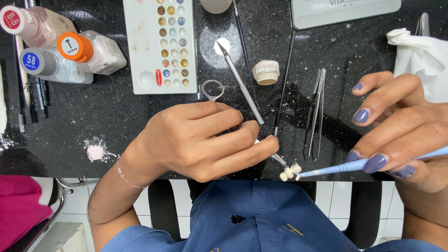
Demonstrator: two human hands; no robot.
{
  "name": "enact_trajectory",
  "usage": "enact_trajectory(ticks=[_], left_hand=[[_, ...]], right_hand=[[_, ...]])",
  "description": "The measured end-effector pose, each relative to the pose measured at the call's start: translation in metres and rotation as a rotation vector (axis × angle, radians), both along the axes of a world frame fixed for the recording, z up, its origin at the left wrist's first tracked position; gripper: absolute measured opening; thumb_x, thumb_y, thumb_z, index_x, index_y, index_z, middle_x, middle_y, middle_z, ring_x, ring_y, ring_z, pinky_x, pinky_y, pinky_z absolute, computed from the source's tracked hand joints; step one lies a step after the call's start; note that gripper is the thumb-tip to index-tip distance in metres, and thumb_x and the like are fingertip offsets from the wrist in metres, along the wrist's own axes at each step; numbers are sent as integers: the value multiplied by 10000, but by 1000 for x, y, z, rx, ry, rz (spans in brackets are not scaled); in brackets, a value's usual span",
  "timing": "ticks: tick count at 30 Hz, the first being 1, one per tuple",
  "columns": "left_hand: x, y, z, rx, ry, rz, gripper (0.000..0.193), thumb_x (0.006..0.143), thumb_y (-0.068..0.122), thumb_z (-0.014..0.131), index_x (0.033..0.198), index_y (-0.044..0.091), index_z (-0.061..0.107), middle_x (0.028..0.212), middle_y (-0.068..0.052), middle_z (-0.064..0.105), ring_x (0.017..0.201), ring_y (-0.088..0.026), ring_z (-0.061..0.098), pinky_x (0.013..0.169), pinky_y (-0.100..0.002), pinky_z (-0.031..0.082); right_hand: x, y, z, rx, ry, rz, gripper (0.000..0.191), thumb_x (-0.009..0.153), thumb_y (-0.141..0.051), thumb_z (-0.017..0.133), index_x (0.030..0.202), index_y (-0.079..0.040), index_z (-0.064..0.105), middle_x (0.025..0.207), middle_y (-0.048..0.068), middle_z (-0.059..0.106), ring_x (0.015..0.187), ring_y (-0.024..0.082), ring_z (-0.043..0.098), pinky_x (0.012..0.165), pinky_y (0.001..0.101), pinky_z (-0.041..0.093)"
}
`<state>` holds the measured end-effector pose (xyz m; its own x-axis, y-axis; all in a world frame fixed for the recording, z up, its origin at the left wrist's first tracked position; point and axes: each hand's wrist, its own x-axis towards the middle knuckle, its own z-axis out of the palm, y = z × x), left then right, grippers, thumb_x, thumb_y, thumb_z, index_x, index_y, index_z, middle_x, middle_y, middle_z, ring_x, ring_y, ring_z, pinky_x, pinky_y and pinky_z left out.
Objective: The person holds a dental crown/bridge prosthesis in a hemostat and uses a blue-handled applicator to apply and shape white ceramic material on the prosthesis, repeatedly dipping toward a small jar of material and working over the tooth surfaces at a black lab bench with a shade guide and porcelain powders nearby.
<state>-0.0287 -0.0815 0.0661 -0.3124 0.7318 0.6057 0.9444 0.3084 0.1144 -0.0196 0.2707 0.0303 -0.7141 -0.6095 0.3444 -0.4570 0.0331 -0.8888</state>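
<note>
Small white tooth piece [290,171] worked over a speckled black countertop [116,116], white floor tiles below.

The blue brush [336,168], lying almost level and tip-left, is pinched by the right hand [401,126]; a clamp [279,159] is pinched by the left hand [200,140].

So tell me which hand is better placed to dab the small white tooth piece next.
The right hand: it holds the light blue brush with its tip at the tooth piece. The left hand is busy gripping the metal forceps that clamp the piece.
</note>
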Motion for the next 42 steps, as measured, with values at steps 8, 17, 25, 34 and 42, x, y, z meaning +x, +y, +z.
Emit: enact_trajectory(ticks=[8, 17, 25, 34, 42], left_hand=[[0, 0, -1, -2, 11, 10, 229, 875, 141, 755, 1103, 127, 747, 902, 12, 646, 777, -124, 638, 664, -243, 564], [10, 1, -5, 206, -392, 134, 198, 878, 87, 758, 1076, 81, 763, 927, -27, 713, 801, -169, 703, 677, -288, 556], [26, 13, -22, 719, -1900, -134, 245, 1077, 103, 592, 1252, -54, 662, 1045, -126, 763, 1009, -202, 755, 846, -268, 616], [24, 14, -36, 672, -2288, -424, 223, 1096, 80, 599, 1247, -81, 640, 1035, -159, 742, 978, -229, 759, 845, -306, 647], [25, 12, -36, 691, -2323, -480, 211, 1102, 75, 594, 1250, -72, 627, 1041, -167, 735, 980, -253, 762, 834, -307, 649]], right_hand=[[19, -37, 31, 23, -123, -224, 280, 1054, -488, 600, 858, -293, 650, 751, -108, 707, 1003, 58, 563, 1131, 360, 421], [6, 3, -25, -164, 51, -400, 316, 1050, -561, 558, 900, -283, 543, 919, -135, 532, 1121, -25, 499, 1058, 272, 376], [8, -1, -29, -145, 296, -507, 354, 1020, -565, 554, 807, -283, 537, 862, -148, 521, 1131, 1, 488, 1096, 318, 340], [26, -17, -2, 118, 201, -497, 253, 1072, -490, 564, 885, -323, 530, 867, -178, 592, 1027, 8, 505, 1100, 313, 354], [28, -14, 0, 151, 242, -395, 226, 1075, -497, 512, 915, -341, 546, 902, -180, 658, 993, 18, 549, 1111, 345, 344]])
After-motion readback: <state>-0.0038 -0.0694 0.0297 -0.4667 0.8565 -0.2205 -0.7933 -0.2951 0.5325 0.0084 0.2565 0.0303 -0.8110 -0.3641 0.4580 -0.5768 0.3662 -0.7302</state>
